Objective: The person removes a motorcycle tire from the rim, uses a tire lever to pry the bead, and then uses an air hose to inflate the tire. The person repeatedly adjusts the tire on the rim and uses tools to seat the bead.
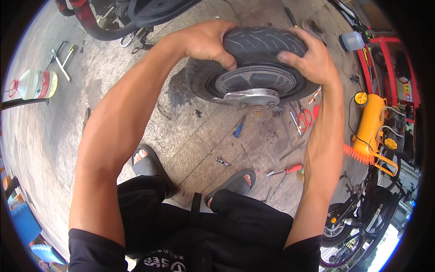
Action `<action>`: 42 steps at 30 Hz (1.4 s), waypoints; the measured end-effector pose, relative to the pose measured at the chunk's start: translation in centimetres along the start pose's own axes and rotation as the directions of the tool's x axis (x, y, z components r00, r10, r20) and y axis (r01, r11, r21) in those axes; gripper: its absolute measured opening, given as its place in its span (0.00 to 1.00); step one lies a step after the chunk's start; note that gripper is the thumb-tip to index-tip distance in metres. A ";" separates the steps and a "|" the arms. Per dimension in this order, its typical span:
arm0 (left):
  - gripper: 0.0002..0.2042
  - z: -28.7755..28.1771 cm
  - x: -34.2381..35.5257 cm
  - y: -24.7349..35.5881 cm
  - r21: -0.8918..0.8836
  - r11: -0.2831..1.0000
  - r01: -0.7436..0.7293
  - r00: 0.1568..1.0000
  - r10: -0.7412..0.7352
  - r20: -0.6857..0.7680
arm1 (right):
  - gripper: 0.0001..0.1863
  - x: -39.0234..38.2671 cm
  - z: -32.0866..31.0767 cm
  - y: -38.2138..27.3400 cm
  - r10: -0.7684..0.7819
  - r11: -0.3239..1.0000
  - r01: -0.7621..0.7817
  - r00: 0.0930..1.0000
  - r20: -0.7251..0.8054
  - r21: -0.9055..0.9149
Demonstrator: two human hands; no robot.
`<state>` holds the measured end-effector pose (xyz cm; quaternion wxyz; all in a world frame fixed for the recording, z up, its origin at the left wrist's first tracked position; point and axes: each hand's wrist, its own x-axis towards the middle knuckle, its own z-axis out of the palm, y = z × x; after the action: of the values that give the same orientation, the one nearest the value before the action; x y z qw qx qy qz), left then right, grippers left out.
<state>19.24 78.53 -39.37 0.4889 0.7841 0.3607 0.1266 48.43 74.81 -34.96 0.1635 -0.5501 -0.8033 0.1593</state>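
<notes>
A black scooter wheel [263,43] with a grooved tyre is gripped between my two hands, ahead of my feet. My left hand [210,43] wraps the tyre's left shoulder, its thumb pressed on the sidewall. On the other side my right hand [315,59] clasps the tyre, thumb bent over the sidewall and fingers partly hidden behind the tread. A grey hub [253,79] shows in the wheel's middle. Across its lower side lies a silver metal arm [251,96], with a rusty axle end [258,110] sticking out toward me.
A blue-handled screwdriver [238,130], red-handled scissors [306,120], a socket piece [222,161] and a red-handled tool [290,169] lie on the tiled floor. An orange air compressor [369,120] stands right, a liquid jug [38,85] left. A vehicle's dark underside [154,16] is at the top.
</notes>
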 end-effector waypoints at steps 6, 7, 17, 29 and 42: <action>0.46 1.3 -0.3 0.7 0.142 0.989 -0.036 0.994 0.050 -0.094 | 0.44 -0.6 -0.1 -0.4 0.017 0.999 -0.017 1.000 0.002 -0.028; 0.47 1.3 -0.4 0.8 0.148 0.988 -0.040 0.993 0.056 -0.107 | 0.43 -0.6 -0.2 -0.5 0.019 0.999 -0.018 1.000 0.015 -0.047; 0.43 0.8 0.9 3.6 0.190 0.945 -0.267 0.958 0.282 -0.056 | 0.34 -0.4 0.4 -4.1 -0.109 0.990 0.107 0.994 -0.015 -0.093; 0.38 -1.8 0.3 1.4 -0.097 0.991 -0.092 0.993 0.099 0.068 | 0.46 -3.8 0.5 0.6 0.116 0.986 -0.106 0.991 -0.072 0.126; 0.44 -1.7 -0.8 0.4 0.345 0.939 0.021 0.976 0.056 -0.213 | 0.39 -1.4 2.5 0.7 0.027 0.999 -0.019 0.978 -0.207 0.043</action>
<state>17.93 79.05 -38.04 0.3001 0.8419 0.4220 0.1516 48.39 73.55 -37.65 0.2557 -0.5695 -0.7721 0.1193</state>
